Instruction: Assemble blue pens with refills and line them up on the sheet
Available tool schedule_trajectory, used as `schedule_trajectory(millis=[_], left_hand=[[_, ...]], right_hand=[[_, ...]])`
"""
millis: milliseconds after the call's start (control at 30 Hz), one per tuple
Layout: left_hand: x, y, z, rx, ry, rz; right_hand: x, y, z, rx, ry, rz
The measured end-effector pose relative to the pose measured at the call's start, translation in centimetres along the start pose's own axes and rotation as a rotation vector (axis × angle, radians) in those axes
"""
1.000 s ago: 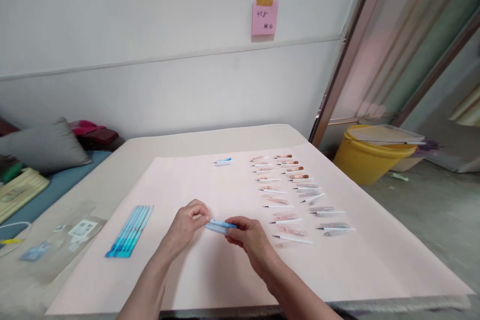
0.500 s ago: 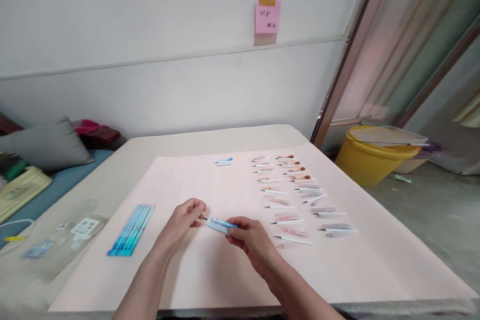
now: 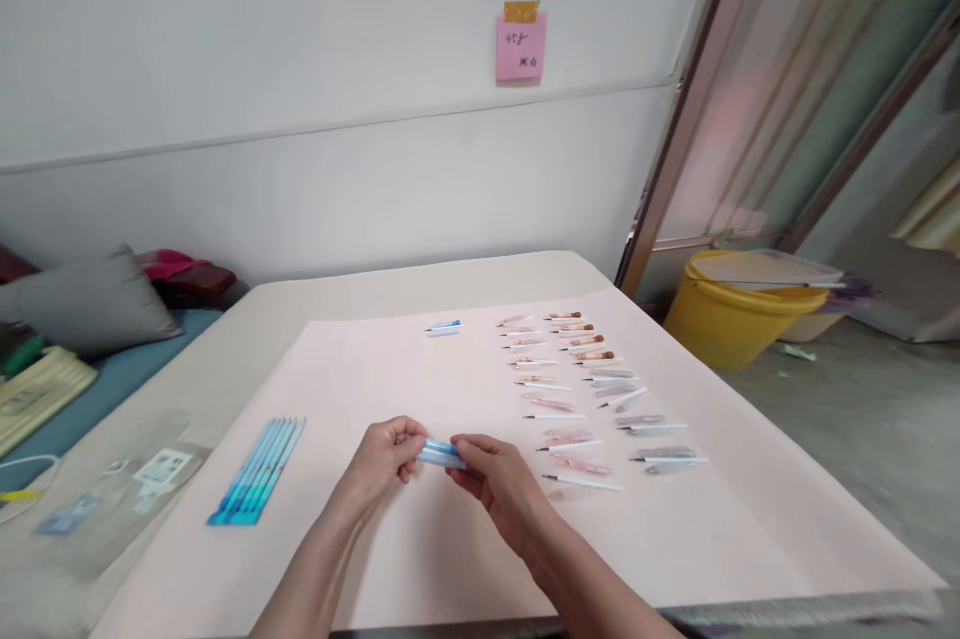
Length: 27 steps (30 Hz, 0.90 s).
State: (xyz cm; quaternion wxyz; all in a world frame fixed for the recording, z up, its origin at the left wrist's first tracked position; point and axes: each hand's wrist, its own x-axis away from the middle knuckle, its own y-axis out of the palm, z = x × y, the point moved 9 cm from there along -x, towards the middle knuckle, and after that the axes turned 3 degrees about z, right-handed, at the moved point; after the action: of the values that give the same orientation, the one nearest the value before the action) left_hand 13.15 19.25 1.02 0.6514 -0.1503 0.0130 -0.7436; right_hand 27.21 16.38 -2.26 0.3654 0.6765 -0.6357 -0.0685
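Low over the front middle of the pink sheet (image 3: 360,359), both hands grip a blue pen (image 3: 442,447) with a paler blue piece lying alongside it. My left hand (image 3: 390,454) is closed with its fingertips at the left end. The right end sits between the thumb and fingers of my right hand (image 3: 487,474). Fingers cover both ends, so whether a refill pokes out is hidden. To the left lie several blue pens (image 3: 259,474) side by side. Farther back rests another blue pen taken apart (image 3: 444,328), with a white refill along it.
Right of my hands, rows of disassembled pens with white refills lie in pink (image 3: 568,439), brown-capped (image 3: 592,341) and grey (image 3: 664,456) sets. Clear plastic packaging (image 3: 161,469) is at the left edge. A yellow bucket (image 3: 720,314) stands on the floor beyond the table's right side.
My left hand has moved right, from holding a dark tip just off the pen's left end to closing on that end. The view has shifted slightly.
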Motion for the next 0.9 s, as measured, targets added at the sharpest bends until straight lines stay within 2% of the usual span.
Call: schedule_trajectory(millis=[100,233,567,900], left_hand=[[-0.4,-0.4,-0.6,0.003,-0.032,0.04],[-0.7,-0.5,-1.1,0.049,-0.059,0.059],[-1.0,-0.4,-2.4,0.2,-0.132,0.087],[-1.0,-2.4,-2.2,0.268,-0.139,0.166]], right_hand=[[-0.3,-0.4,0.6,-0.16,0.104,0.022],[-0.6,-1.0,0.9,-0.228,0.181,0.068],[-0.7,-1.6,0.1,-0.251,0.133,0.108],[-1.4,-2.4,-0.4,-0.247,0.019,0.128]])
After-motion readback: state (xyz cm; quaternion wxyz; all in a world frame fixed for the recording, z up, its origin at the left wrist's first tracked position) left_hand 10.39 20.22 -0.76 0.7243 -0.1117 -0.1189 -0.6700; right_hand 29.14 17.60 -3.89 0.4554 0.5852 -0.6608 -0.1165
